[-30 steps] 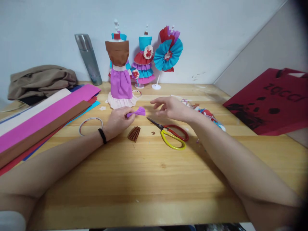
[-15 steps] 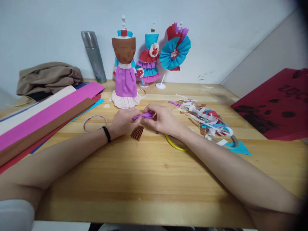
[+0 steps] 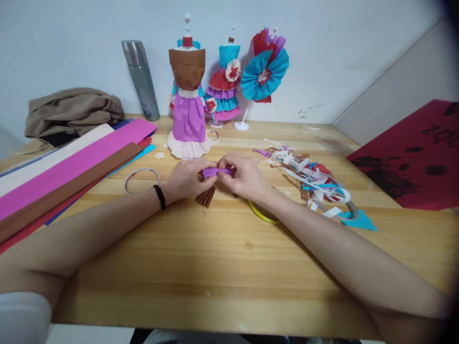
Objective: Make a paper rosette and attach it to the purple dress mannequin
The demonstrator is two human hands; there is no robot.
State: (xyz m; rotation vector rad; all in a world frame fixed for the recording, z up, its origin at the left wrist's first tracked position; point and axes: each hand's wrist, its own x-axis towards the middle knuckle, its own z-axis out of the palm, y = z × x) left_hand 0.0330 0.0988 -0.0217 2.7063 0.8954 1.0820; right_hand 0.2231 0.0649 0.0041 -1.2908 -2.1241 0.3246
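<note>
Both hands pinch a small pleated strip of purple crepe paper (image 3: 211,172) above the middle of the table. My left hand (image 3: 186,177) is closed on its left end, and a black band circles that wrist. On the other end the fingers of my right hand (image 3: 244,177) are closed, thumb near the strip's middle. Just below lies a pleated brown paper piece (image 3: 205,197), partly hidden by my left hand. Behind my hands stands a dress form (image 3: 188,114) with a brown top, purple skirt and pale ruffled hem.
Folded coloured paper (image 3: 75,177) lies at left with a tape ring (image 3: 125,184) beside it. A yellow ring (image 3: 263,216) sits partly under my right forearm. Paper scraps (image 3: 315,179) are heaped at right, near a red bag (image 3: 412,157). A steel flask (image 3: 141,88) stands at the back.
The purple strip now shows more of its length, narrowed in the middle, with the fingers shifted along it. The whole view has moved slightly.
</note>
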